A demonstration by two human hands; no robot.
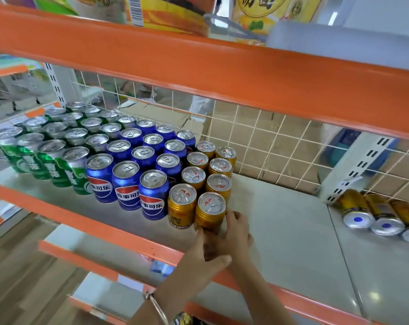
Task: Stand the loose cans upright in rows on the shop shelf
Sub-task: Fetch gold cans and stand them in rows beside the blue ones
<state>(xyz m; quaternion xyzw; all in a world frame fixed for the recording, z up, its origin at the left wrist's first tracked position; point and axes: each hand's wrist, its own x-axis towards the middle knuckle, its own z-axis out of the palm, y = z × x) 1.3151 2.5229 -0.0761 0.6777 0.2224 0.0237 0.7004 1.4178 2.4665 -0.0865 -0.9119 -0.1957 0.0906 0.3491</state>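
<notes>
Front gold can (210, 211): upright, silver ribbed lid with pull tab and red print; gold ribbed wall. Stands at the front of the right-hand file of gold cans, near the shelf's front lip.
Left hand (205, 252): fingers (200, 232) curled against the can's lower left side; it holds the can. Thin bracelet (156, 306) on the wrist.
Right hand (237, 231): fingers (231, 215) wrapped on the can's right side, low down; it holds the can too.
Standing gold cans (194, 177): two files running to the back, packed side by side, all upright.
Blue cans (128, 184): upright block just left of the gold ones, red-white-blue emblem on the fronts.
Green cans (58, 160): upright block further left.
Loose gold cans (372, 214): three in view on their sides at far right, silver bases with a blue dot facing front, well apart from the rows.
Shelf (292, 231): pale grey deck, orange front lip, seam between two panels at right.
Wire mesh (269, 141): white grid at the back, cardboard (257, 134) behind it.
Upper shelf (198, 66): orange edge, yellow packages on top.
Floor (22, 266): wood-look planks, lower left.
</notes>
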